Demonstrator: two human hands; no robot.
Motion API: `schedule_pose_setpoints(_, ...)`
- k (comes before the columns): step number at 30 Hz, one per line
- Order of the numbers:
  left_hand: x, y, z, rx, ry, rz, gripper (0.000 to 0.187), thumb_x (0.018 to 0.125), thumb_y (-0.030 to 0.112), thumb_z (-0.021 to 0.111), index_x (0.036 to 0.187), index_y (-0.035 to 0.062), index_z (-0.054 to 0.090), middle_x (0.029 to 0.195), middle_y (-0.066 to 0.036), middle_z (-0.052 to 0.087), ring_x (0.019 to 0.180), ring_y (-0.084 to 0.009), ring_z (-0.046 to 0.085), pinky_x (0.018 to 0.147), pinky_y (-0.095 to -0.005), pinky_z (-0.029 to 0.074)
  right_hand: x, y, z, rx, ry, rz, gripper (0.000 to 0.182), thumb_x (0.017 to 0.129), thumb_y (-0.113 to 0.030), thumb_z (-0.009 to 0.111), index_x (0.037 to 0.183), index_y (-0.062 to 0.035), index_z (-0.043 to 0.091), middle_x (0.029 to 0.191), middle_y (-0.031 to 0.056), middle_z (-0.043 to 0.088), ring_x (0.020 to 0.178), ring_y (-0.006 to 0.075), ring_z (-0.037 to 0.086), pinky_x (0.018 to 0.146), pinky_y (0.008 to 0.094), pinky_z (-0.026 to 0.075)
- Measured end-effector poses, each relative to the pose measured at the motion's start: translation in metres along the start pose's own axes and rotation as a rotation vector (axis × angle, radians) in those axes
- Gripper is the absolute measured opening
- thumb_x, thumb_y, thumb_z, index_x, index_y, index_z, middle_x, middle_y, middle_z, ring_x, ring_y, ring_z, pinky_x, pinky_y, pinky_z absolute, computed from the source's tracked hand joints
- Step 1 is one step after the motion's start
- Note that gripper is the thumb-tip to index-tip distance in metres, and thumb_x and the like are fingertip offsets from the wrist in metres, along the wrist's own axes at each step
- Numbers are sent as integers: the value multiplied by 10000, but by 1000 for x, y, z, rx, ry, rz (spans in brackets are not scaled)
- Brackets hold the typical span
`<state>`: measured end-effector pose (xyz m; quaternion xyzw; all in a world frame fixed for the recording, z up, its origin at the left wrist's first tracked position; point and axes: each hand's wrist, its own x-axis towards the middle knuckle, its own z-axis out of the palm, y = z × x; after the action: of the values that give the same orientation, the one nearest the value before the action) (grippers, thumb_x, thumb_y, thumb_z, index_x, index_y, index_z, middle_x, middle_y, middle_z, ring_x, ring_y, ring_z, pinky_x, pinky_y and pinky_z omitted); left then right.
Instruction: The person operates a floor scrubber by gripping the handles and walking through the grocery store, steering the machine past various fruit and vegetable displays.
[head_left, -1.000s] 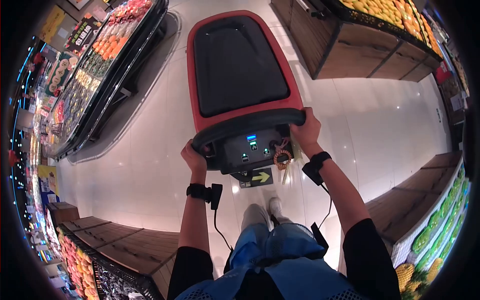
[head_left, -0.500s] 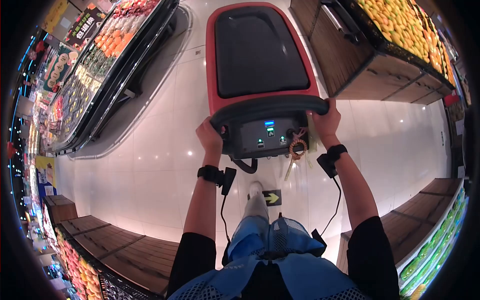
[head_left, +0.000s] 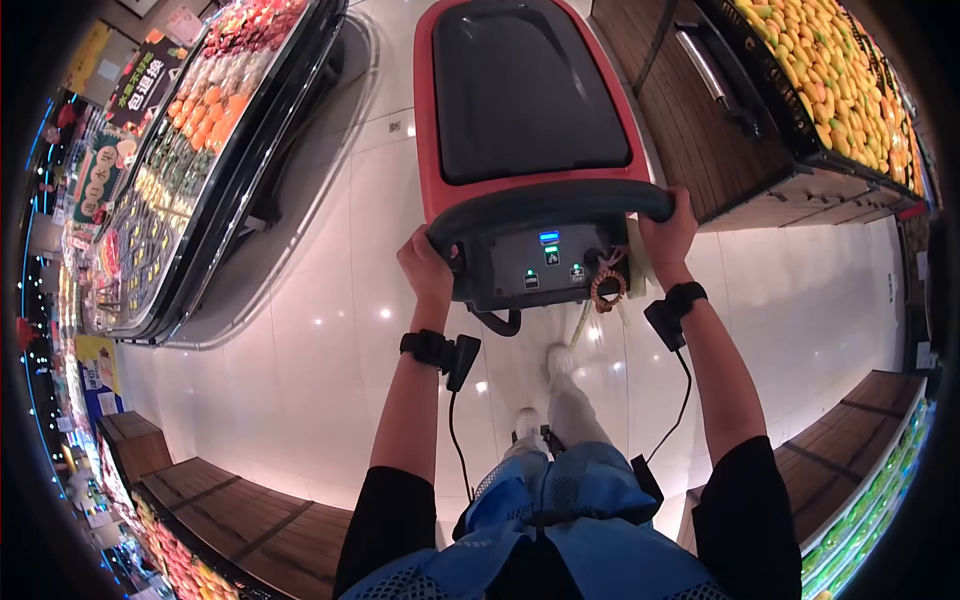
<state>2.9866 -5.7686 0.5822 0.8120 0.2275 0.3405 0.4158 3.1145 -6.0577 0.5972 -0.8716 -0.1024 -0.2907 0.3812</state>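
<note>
A red and black walk-behind floor scrubber (head_left: 530, 100) stands in front of me on the tiled floor. My left hand (head_left: 425, 265) is closed round the left end of its curved black handlebar (head_left: 550, 198). Round the right end, my right hand (head_left: 668, 238) is wrapped in the same way. Below the bar, the control panel (head_left: 545, 262) shows a blue display and several green lights. A coiled orange cord (head_left: 608, 288) hangs at the panel's right side, near my right hand. Each wrist wears a black strap with a cable.
A fruit display case (head_left: 215, 160) runs along the left. At the upper right, a wooden stand (head_left: 725, 130) holds yellow mangoes (head_left: 820, 70) close to the scrubber's side. Low wooden ledges (head_left: 235, 510) curve behind me on both sides. Pale shiny floor (head_left: 290, 400) lies between them.
I have stepped forward with the scrubber, and the stands on both sides have shifted back past me. The floor arrow is now mostly hidden by my feet. Both hands keep their hold.
</note>
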Motion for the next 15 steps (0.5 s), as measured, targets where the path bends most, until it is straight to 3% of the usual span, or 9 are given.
schedule_pose_setpoints(2,29,-6,20,-22,13,6,398,832,223,310,729,-70,560,594,-139,576,547,-239,536,561,-331,417,29,6,23,1,13,-28,396,556,-152,726,870,-82,494,686,139,589,666,332,592,569,384,471)
schedule_pose_setpoints(4,60,-8,39,-8,31,-24,319,796,180,364,776,-76,553,634,-223,554,580,-368,536,569,-374,420,58,12,45,-17,17,-30,373,561,-148,705,863,-79,499,686,144,584,665,335,589,567,386,470)
schedule_pose_setpoints(15,221,5,132,-75,63,-101,395,825,213,306,691,-64,553,534,-148,548,480,-241,536,507,-323,416,213,41,172,25,-77,-13,361,561,-131,684,864,-72,497,667,146,578,639,337,585,570,388,474)
